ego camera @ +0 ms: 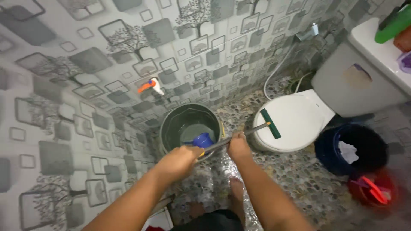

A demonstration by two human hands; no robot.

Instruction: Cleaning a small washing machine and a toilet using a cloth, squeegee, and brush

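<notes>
My left hand (182,159) and my right hand (238,146) both grip the grey handle of a long brush (252,128). Its green head (271,123) rests on the closed white toilet lid (291,122). The handle runs from the lid back across the rim of a dark green bucket (169,128), which holds water and a blue dipper (202,139). My bare feet show below my arms on the pebble floor.
A white tap with an orange handle (150,85) sticks out of the patterned wall above the bucket. A dark blue bin (329,149) and a red bucket (372,192) stand right of the toilet. The white cistern (355,81) carries a green object (391,25).
</notes>
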